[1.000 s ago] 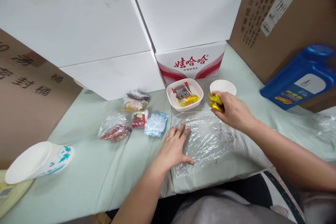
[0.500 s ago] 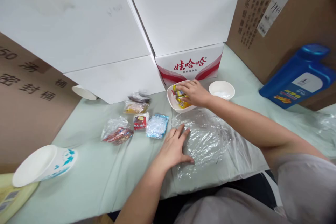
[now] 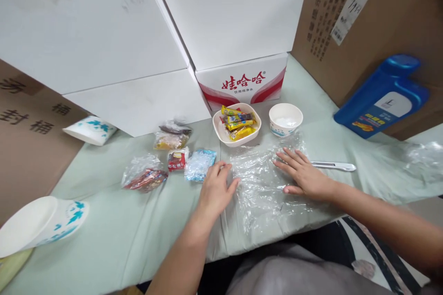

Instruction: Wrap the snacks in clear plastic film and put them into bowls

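A crumpled clear plastic bag [image 3: 263,184] lies flat on the pale green tablecloth in front of me. My left hand [image 3: 216,190] rests open at the bag's left edge, fingers stretched out. On the bag's right part my right hand [image 3: 302,175] lies flat and open, holding nothing. Just behind the bag stands a white square bowl [image 3: 237,124] holding several yellow and dark snack packets. A small white paper bowl [image 3: 285,119] sits to its right.
Several small snack packets [image 3: 172,159] lie left of the bag. A white utility knife [image 3: 332,166] lies right of my right hand. A blue jug [image 3: 382,97] leans on cardboard boxes at right. White boxes stand behind. Paper cups [image 3: 38,223] lie on their sides at left.
My right hand carried yellow packets to the square bowl, left them there and came down flat on the plastic bag. My left hand shifted slightly left. The view moved right.
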`<move>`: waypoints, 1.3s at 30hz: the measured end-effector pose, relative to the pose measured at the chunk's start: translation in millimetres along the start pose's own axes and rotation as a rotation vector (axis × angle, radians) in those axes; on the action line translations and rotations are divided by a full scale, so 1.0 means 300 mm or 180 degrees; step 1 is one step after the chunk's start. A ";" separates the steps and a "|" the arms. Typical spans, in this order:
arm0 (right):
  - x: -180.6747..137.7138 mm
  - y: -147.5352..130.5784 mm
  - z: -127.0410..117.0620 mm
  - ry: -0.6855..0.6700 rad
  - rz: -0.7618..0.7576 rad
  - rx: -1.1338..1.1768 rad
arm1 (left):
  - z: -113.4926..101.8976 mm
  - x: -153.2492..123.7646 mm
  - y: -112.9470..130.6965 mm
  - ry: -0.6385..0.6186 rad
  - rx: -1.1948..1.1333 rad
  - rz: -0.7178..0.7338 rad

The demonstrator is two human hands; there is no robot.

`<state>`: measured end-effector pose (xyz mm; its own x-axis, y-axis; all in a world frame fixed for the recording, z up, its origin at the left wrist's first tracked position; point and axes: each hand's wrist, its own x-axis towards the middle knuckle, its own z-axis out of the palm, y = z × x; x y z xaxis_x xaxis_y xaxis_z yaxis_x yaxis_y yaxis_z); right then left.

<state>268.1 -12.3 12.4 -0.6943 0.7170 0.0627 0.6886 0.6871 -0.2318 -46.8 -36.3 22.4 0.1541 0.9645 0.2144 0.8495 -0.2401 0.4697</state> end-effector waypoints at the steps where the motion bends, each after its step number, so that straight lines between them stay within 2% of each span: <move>1: -0.027 -0.005 -0.020 0.0026 -0.0071 0.0151 | -0.014 0.001 0.012 -0.0060 -0.0261 0.0187; 2: -0.053 -0.011 -0.038 0.0017 -0.0165 0.0317 | -0.028 0.000 0.027 -0.0307 -0.0556 0.0434; 4: -0.106 -0.022 -0.064 -0.0119 -0.0328 0.0588 | -0.050 -0.006 0.057 -0.1243 -0.1072 0.1031; 6: -0.158 -0.025 -0.071 -0.0323 -0.0380 0.0687 | -0.056 -0.016 0.082 -0.2124 -0.1219 0.1460; 7: -0.182 -0.024 -0.068 -0.0389 -0.0358 0.0697 | -0.053 -0.022 0.091 -0.2351 -0.1141 0.1539; 8: -0.203 -0.022 -0.064 -0.0422 -0.0306 0.0702 | -0.048 -0.027 0.096 -0.2430 -0.1022 0.1534; 11: -0.249 -0.021 -0.059 -0.0266 -0.0120 0.0802 | -0.037 -0.032 0.093 -0.2337 -0.0903 0.1385; 14: -0.262 -0.035 -0.080 -0.0049 0.0021 0.1054 | -0.054 -0.026 0.076 -0.2428 -0.1369 0.1161; 18: -0.236 -0.061 -0.118 -0.0053 0.0355 0.1524 | -0.094 -0.022 0.060 -0.2676 -0.2299 0.0317; 20: -0.210 -0.068 -0.123 0.0021 0.0723 0.1781 | -0.097 -0.019 0.055 -0.2482 -0.2474 -0.0083; 21: -0.193 -0.068 -0.120 0.0093 0.0917 0.1915 | -0.092 -0.016 0.050 -0.2255 -0.2423 -0.0215; 24: -0.131 -0.056 -0.098 0.0429 0.1395 0.2186 | -0.055 -0.001 0.023 -0.1338 -0.2070 -0.0459; 26: -0.083 -0.038 -0.078 0.0628 0.1637 0.2119 | -0.022 0.009 -0.003 -0.0777 -0.1925 -0.0620; 28: -0.037 -0.017 -0.061 0.0741 0.1825 0.1862 | 0.009 0.017 -0.026 -0.0380 -0.1723 -0.0756; 30: 0.004 0.000 -0.048 0.0770 0.1903 0.1403 | 0.030 0.023 -0.043 -0.0173 -0.1399 -0.0804; 36: 0.065 0.006 -0.016 0.0258 0.1854 -0.0120 | 0.044 0.030 -0.036 -0.0036 -0.0565 -0.0621; 37: 0.067 0.002 -0.010 0.0185 0.1841 -0.0314 | 0.042 0.028 -0.030 0.0126 -0.0409 -0.0560; 39: 0.071 -0.007 0.002 0.0095 0.1843 -0.0618 | 0.037 0.018 -0.014 0.0747 -0.0091 -0.0292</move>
<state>251.8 1.3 13.5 -0.1914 0.9815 0.0073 0.9799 0.1915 -0.0554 -43.9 -28.7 12.1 -0.0471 0.9313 0.3611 0.8394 -0.1591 0.5197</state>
